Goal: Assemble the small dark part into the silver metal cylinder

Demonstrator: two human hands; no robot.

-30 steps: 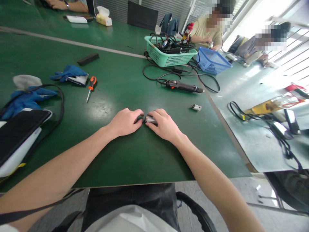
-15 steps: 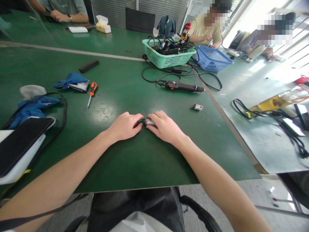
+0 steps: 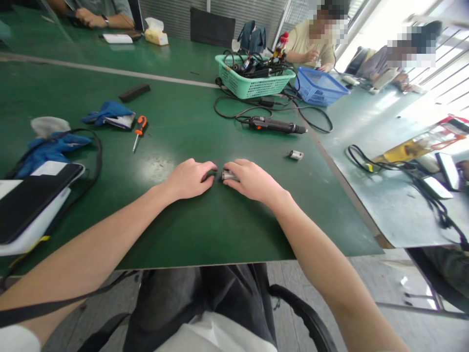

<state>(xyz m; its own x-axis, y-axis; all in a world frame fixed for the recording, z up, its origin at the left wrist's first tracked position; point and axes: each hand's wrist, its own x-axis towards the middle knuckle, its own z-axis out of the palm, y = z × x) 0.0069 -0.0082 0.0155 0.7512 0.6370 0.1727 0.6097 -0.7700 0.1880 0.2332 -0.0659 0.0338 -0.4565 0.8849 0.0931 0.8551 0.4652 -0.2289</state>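
My right hand [image 3: 252, 180] is closed around a small silver motor [image 3: 229, 175] lying low over the green table, its dark end pointing left. Just left of that end, my left hand [image 3: 192, 179] rests with thumb and index finger apart, not touching the motor; I see nothing held between them. A second small silver motor [image 3: 295, 155] lies on the table to the right, beyond my right hand. Past it is a black electric screwdriver [image 3: 274, 125] with its cable.
An orange-handled screwdriver [image 3: 139, 132], blue gloves [image 3: 110, 115] and a black phone [image 3: 40, 200] lie to the left. At the back stand a green basket [image 3: 252, 90] of tools and a blue basket [image 3: 318, 90]. A bottle [image 3: 403, 149] lies right. People sit across the table.
The left thumb and index finger have come away from the motor's end, leaving a small gap. My right hand keeps its hold. The whole view has shifted slightly.
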